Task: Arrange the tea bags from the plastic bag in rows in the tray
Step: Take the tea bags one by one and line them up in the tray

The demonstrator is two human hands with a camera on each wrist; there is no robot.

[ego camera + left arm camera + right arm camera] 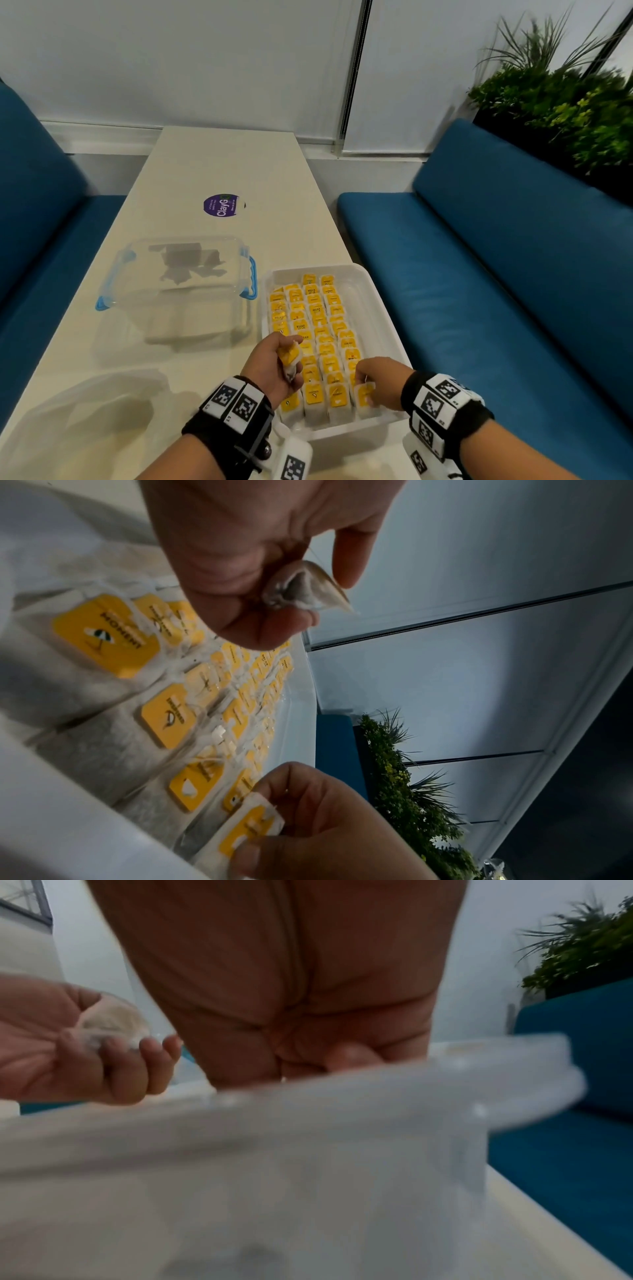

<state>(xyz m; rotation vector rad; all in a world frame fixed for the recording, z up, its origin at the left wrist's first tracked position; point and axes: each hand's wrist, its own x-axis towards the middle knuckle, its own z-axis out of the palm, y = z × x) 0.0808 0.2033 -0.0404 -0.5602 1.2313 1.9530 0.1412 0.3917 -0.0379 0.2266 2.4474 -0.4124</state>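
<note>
Clear lidded box (178,274), purple sticker (221,205) on table (219,161); blue sofas (479,240); plant (561,96).

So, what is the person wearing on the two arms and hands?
Both hands are bare, with no gloves or sleeves. The left hand has a black wrist strap carrying white blocks printed with black square-pattern markers. The right hand has a similar black strap with the same kind of white marker blocks. A dark bracket with a round knob sits under the left strap.
</note>
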